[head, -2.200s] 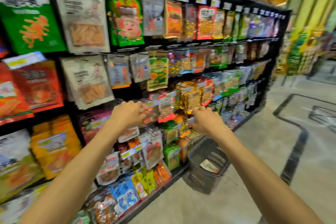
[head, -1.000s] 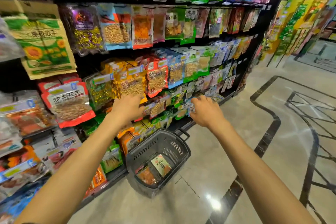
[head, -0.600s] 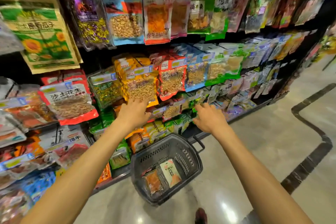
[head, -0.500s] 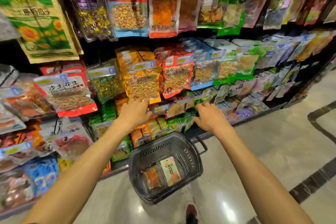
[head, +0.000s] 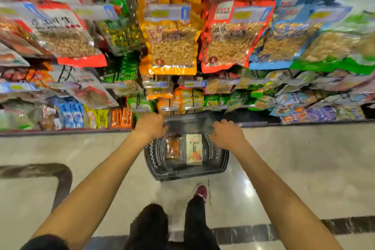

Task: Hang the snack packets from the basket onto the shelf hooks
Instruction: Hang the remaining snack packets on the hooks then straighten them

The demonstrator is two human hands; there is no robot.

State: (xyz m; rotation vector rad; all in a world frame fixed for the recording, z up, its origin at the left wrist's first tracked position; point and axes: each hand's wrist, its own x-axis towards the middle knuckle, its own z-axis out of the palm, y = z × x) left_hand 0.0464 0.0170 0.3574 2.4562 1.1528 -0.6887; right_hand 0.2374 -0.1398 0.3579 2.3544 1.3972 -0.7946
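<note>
Left hand (head: 151, 127) and right hand (head: 227, 135) hang over the basket (head: 182, 175), grip too blurry to tell. Orange packet (head: 172, 148) and white packet (head: 194, 149) lie between them at 6 o'clock, pointing 12 to 6, one near each hand.

My left grip (head: 151, 126) and right grip (head: 227, 135) are bare hands. Behind them, my left forearm (head: 97, 184) and right forearm (head: 269, 186) are uncovered from wrist to past the elbow. Far back from the left grip, at the upper arm, the edge of a black sleeve (head: 46, 242) shows. Between the grips and nearer to me are my legs in black trousers (head: 150, 227). One dark red shoe (head: 200, 193) with a pale mark pokes out from the trouser leg, blurred.
</note>
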